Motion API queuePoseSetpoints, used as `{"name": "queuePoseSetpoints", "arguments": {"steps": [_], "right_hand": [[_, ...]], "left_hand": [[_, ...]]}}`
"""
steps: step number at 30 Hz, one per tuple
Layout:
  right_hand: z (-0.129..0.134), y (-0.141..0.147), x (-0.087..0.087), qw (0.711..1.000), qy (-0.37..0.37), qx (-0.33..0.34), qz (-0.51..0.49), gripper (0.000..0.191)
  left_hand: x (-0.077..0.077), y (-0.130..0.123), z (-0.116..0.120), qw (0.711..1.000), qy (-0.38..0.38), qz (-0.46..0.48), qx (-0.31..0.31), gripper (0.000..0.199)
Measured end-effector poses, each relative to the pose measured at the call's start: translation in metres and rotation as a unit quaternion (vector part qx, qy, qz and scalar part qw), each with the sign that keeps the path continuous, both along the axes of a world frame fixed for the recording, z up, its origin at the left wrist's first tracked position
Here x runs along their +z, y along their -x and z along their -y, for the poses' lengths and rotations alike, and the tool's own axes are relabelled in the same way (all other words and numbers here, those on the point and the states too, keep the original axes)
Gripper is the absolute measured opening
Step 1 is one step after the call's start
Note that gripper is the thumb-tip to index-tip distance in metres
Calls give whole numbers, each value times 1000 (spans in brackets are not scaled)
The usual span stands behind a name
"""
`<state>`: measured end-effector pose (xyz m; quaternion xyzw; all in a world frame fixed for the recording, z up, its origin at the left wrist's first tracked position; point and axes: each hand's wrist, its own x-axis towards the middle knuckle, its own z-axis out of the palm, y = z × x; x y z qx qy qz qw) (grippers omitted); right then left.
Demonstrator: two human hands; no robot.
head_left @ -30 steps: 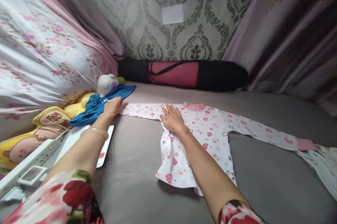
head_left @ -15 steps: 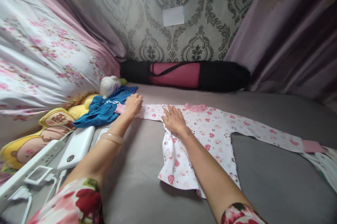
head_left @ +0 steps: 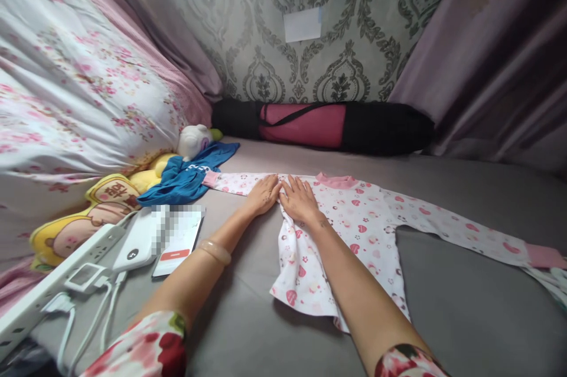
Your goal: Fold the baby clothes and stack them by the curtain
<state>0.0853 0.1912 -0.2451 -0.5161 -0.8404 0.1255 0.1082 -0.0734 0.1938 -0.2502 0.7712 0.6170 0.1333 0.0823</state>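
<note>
A white long-sleeved child's shirt (head_left: 354, 223) with pink hearts, a pink collar and pink cuffs lies spread on the grey sheet (head_left: 452, 306). My left hand (head_left: 264, 195) rests flat on its left-hand sleeve, close to the shoulder, with fingers stretched out. Beside it, nearly touching, my right hand (head_left: 299, 198) lies flat on the shirt's shoulder, fingers a little spread. Below my right hand the side of the shirt is creased and partly covered by my forearm. The left-hand cuff lies against a blue cloth garment (head_left: 177, 179).
A black and pink long bag (head_left: 301, 126) lies along the wall. At left are a white power strip (head_left: 57, 282) with plugs and cables, a white power bank (head_left: 137, 241), a phone (head_left: 179, 247), plush toys (head_left: 66, 235) and floral bedding (head_left: 88, 81). Another cloth touches the right-hand cuff.
My left hand has moved right along the sleeve from near the cuff to beside my right hand, and its fingers have straightened. My right hand stays on the shoulder. The view has shifted slightly left.
</note>
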Motion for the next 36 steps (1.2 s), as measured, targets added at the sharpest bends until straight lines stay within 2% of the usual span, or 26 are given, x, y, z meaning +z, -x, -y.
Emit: {"name": "queuePoseSetpoints", "arguments": {"steps": [5,13,17,21,25,26,28,31,34,36], "right_hand": [[-1,0,1,1000,12,4,5,58],[0,0,2,1000,26,4,-1,59],[2,-1,3,999,28,5,-18,58],[3,-3,1,999,9,-5,-48,57],[-1,-6,-1,994,-27,-34,-103,46],[-2,-6,1,993,-26,-41,-110,44],[-5,-7,7,995,2,-34,-98,42],[-6,-12,25,994,100,1,-41,50],[6,-29,41,985,172,9,1,57],[22,-49,44,985,174,12,14,56]], "left_hand": [[-8,32,-3,995,4,-88,37,57],[-2,84,-8,984,24,-120,131,62],[-4,98,-11,978,3,-124,167,59],[-1,90,-2,978,-67,-123,152,51],[9,76,14,958,-151,-144,198,43],[12,72,17,955,-146,-154,208,41],[18,67,22,957,-88,-170,217,39],[29,59,26,961,-1,-177,211,37],[37,49,37,963,21,-174,207,37],[38,45,49,964,39,-160,207,38]]}}
